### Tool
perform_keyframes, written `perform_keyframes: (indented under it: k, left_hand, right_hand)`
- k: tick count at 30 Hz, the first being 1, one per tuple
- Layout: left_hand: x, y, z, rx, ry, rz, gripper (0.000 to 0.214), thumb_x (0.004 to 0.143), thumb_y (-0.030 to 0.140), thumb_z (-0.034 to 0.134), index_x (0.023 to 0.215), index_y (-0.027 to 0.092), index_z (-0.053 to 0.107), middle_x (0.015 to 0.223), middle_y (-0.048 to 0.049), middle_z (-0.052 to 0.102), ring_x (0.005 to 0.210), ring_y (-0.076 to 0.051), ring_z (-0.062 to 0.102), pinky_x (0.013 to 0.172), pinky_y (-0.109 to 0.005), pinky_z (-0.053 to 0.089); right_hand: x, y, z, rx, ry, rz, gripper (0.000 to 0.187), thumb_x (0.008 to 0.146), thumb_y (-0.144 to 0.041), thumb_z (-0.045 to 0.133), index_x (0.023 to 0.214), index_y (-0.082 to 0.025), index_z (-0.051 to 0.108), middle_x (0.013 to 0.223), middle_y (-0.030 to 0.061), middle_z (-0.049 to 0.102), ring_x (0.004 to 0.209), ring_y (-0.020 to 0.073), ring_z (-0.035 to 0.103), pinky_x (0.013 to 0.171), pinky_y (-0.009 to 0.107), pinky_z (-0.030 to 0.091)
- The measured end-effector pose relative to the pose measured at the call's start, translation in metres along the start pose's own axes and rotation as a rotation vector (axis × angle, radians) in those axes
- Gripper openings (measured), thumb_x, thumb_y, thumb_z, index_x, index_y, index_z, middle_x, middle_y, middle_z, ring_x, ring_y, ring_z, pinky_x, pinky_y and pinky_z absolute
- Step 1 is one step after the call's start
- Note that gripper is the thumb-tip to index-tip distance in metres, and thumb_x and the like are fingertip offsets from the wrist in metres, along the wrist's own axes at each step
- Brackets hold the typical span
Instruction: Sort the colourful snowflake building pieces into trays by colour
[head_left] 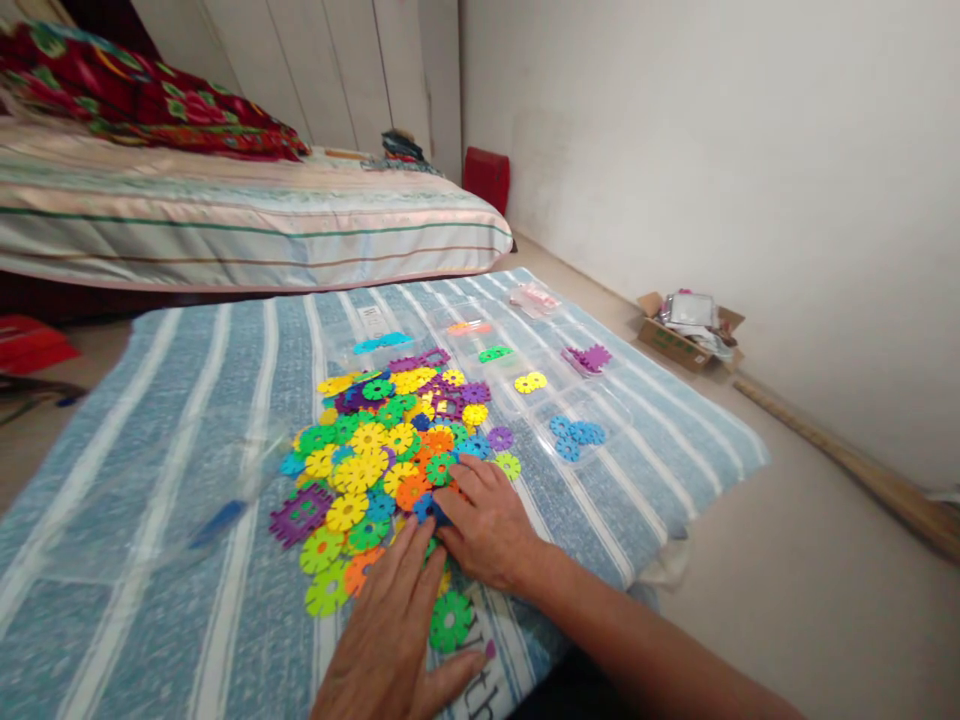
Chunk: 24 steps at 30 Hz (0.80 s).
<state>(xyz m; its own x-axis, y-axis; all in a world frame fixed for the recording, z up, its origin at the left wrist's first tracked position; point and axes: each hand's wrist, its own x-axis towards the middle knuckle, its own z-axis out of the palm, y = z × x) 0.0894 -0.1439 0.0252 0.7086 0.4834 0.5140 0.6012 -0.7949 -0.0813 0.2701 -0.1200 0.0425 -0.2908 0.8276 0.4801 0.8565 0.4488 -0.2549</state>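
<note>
A heap of flat plastic gear-shaped discs [379, 450] in yellow, green, orange, blue and purple lies on a blue striped cloth [187, 400]. My left hand [390, 630] lies flat with fingers stretched out over the near edge of the heap. My right hand [487, 520] rests on the heap's right side, its fingers curled and pinching a blue disc [426, 508]. A purple square frame piece [300, 515] sits at the heap's left. Beyond the heap is a clear divided tray [480, 350], with small sorted groups of blue discs [576, 434], yellow discs [530, 382] and purple discs [589, 358].
A bed [225, 220] with a striped cover and a red flowered pillow stands behind the cloth. A small cardboard box [686, 335] sits on the floor by the white wall at right, a wooden strip [847, 460] beside it. A clear plastic bag [202, 500] lies left of the heap.
</note>
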Motion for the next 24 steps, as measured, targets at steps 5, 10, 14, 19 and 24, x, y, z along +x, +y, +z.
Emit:
perform_keyframes:
  k: [5, 10, 14, 19, 24]
  left_hand:
    - [-0.003, -0.001, 0.005, 0.028, 0.005, -0.041, 0.068, 0.075, 0.059, 0.059, 0.120, 0.009, 0.053, 0.132, -0.0217, 0.052, 0.129, -0.037, 0.041, 0.098, -0.048, 0.042]
    - [0.001, -0.002, 0.004, 0.042, 0.013, -0.045, 0.059, 0.079, 0.053, 0.058, 0.118, 0.008, 0.056, 0.129, -0.0214, 0.055, 0.127, -0.036, 0.043, 0.098, -0.048, 0.042]
    - [0.001, -0.002, 0.002, 0.030, 0.019, -0.077, 0.047, 0.084, 0.047, 0.054, 0.115, 0.011, 0.058, 0.132, -0.0191, 0.053, 0.128, -0.034, 0.043, 0.099, -0.048, 0.043]
    - [0.001, -0.005, -0.001, 0.014, 0.009, -0.135, 0.030, 0.089, 0.033, 0.046, 0.109, 0.015, 0.059, 0.133, -0.0161, 0.053, 0.128, -0.031, 0.043, 0.100, -0.048, 0.044]
    - [0.005, -0.008, -0.002, 0.021, -0.003, -0.105, 0.026, 0.089, 0.028, 0.045, 0.106, 0.015, 0.061, 0.127, -0.0158, 0.057, 0.126, -0.030, 0.047, 0.099, -0.046, 0.045]
  right_hand:
    - [0.003, -0.003, 0.009, -0.037, -0.043, 0.024, 0.026, 0.088, -0.039, 0.055, 0.105, -0.019, 0.061, 0.133, 0.0119, 0.050, 0.125, 0.0288, 0.041, 0.100, 0.045, 0.039]
    - [-0.002, -0.001, 0.012, -0.038, -0.034, 0.030, 0.027, 0.090, -0.038, 0.052, 0.108, -0.019, 0.060, 0.135, 0.0120, 0.049, 0.127, 0.0281, 0.040, 0.102, 0.045, 0.038]
    - [-0.003, 0.000, 0.013, -0.017, -0.010, 0.014, 0.026, 0.091, -0.035, 0.051, 0.107, -0.017, 0.061, 0.133, 0.0140, 0.051, 0.128, 0.0268, 0.040, 0.103, 0.044, 0.037]
    - [-0.006, -0.001, 0.016, 0.016, 0.016, 0.011, 0.025, 0.089, -0.035, 0.055, 0.106, -0.017, 0.061, 0.131, 0.0154, 0.052, 0.128, 0.0277, 0.040, 0.102, 0.045, 0.039]
    - [-0.006, -0.002, 0.013, 0.019, 0.007, 0.020, 0.024, 0.089, -0.034, 0.054, 0.105, -0.016, 0.061, 0.130, 0.0149, 0.053, 0.126, 0.0283, 0.041, 0.103, 0.046, 0.039]
